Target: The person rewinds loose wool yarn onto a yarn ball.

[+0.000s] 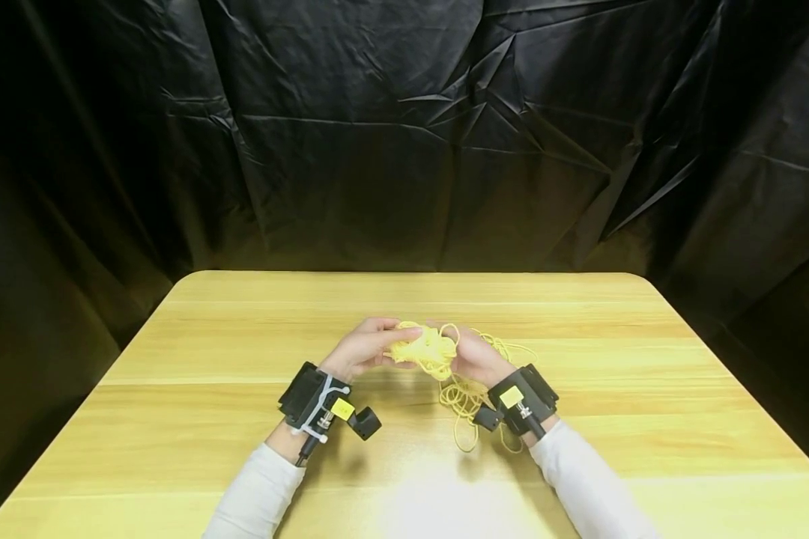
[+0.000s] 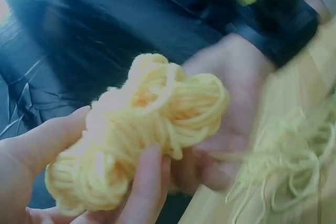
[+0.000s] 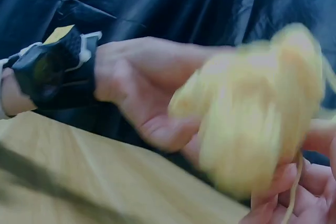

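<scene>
Here, above the pale wooden surface (image 1: 209,367), the left hand (image 1: 364,349) grips a lumpy yellow yarn bundle (image 1: 428,350) while the right hand (image 1: 480,358) pinches a thin yellow strand (image 3: 295,188); hard tugging could knot loose yellow loops (image 1: 464,397), near right.

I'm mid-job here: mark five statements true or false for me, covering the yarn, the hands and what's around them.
1. The left hand grips a yellow bundle. True.
2. The bundle rests on the table. False: it is held up off the table.
3. Loose strands lie on the side of the right hand. True.
4. Only one wrist wears a black band. False: both wrists wear black bands.
5. The curtain behind the table is white. False: the curtain is black.
</scene>
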`<state>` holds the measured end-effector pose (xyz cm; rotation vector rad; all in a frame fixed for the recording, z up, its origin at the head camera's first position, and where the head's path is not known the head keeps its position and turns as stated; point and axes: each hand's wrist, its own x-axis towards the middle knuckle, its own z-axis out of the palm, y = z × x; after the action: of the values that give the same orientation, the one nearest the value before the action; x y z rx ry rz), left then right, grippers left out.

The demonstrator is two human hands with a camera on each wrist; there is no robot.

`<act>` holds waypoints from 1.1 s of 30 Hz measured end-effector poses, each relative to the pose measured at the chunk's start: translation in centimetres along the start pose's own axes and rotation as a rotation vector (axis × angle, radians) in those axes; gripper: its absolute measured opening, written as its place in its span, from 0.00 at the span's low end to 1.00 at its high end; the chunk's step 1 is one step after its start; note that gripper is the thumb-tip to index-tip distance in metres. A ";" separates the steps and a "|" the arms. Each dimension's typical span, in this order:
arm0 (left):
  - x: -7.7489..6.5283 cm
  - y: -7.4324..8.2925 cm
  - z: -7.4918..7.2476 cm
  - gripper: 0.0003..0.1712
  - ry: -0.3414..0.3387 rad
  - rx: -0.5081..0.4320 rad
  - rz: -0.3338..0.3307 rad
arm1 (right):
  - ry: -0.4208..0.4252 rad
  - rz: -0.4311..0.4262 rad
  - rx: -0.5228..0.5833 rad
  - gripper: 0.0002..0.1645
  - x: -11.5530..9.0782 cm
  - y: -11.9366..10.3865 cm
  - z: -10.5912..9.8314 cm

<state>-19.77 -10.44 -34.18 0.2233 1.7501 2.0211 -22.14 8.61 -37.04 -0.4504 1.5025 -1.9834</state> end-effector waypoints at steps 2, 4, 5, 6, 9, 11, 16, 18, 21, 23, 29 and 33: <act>0.0 -0.1 0.1 0.20 0.019 0.031 -0.008 | 0.046 -0.006 -0.062 0.10 0.1 -0.9 0.2; 0.0 -0.2 0.2 0.19 0.042 0.059 -0.010 | 0.109 -0.029 -0.147 0.14 -0.1 -1.8 0.4; 0.0 -0.3 0.2 0.18 0.054 0.070 -0.010 | 0.139 -0.049 -0.208 0.16 -0.1 -2.3 0.5; 0.1 -0.3 0.2 0.18 0.064 0.078 -0.009 | 0.168 -0.067 -0.267 0.17 -0.3 -2.7 0.7; 0.1 -0.3 0.3 0.17 0.095 0.091 -0.002 | 0.247 -0.144 -0.495 0.19 -0.8 -3.7 1.4; 0.1 -0.3 0.4 0.16 0.119 0.100 0.002 | 0.275 -0.209 -0.640 0.18 -1.2 -4.0 2.0; 0.3 -0.2 0.5 0.13 0.181 0.093 0.002 | 0.307 -0.385 -0.894 0.12 -2.0 -4.3 3.4; 0.3 -0.2 0.5 0.14 0.205 0.070 0.004 | 0.343 -0.428 -0.955 0.10 -2.3 -4.3 3.9; 0.3 0.0 0.4 0.15 0.253 0.033 0.018 | 0.408 -0.478 -1.012 0.09 -2.8 -4.3 4.4; 0.3 0.1 0.4 0.17 0.279 0.021 0.031 | 0.429 -0.505 -1.020 0.09 -3.1 -4.2 4.7; 0.1 0.3 0.4 0.18 0.323 -0.002 0.073 | 0.225 -0.506 -0.972 0.11 -3.5 -3.6 5.2; 0.0 0.3 0.4 0.19 0.325 -0.040 0.083 | 0.018 -0.427 -0.923 0.12 -3.4 -3.0 5.2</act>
<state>-19.67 -10.10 -33.79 -0.0510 1.9144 2.2517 -17.22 7.43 -32.36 -1.2046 2.4435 -1.4363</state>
